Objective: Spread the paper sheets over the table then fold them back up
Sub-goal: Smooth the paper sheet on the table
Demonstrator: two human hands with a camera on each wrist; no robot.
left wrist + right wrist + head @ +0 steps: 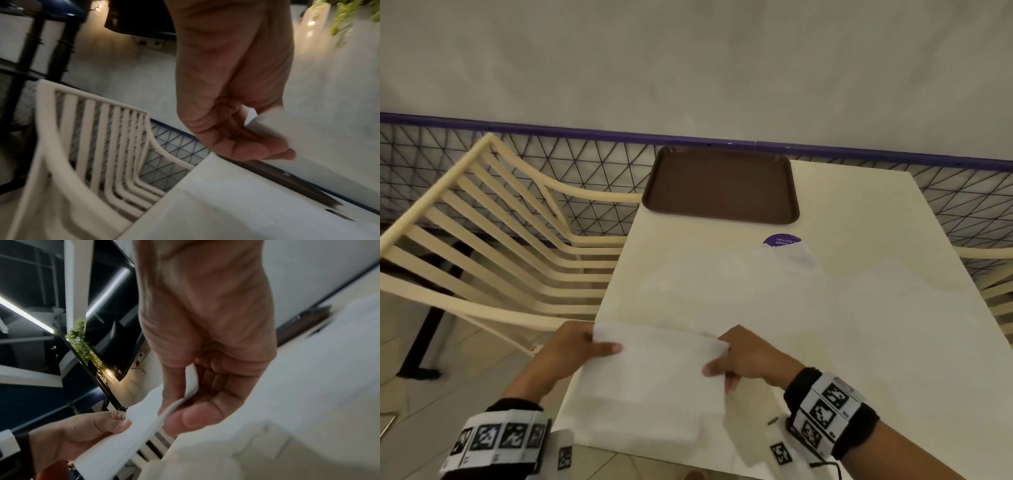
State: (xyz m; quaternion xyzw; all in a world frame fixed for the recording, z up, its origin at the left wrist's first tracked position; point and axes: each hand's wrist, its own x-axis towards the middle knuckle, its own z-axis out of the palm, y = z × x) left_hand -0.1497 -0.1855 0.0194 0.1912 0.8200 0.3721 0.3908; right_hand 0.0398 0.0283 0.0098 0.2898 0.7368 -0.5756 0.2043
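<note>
Paper sheets [654, 370] between both hands, brown tray [722, 186] far behind.

Bench [859, 342]: in front of the person, its far end near the wall.
Tray [720, 186]: on the far end of the bench, toward its left side.
Round sticker [780, 240]: on the bench, just before the tray, partly under a sheet.
Spread sheets [774, 291]: flat on the middle of the bench.
Folded sheet [654, 370]: above the near left corner, between left hand [575, 353] and right hand [750, 359].
Chair [493, 240]: left of the bench.
Mesh fence [585, 164]: behind chair and bench.
</note>
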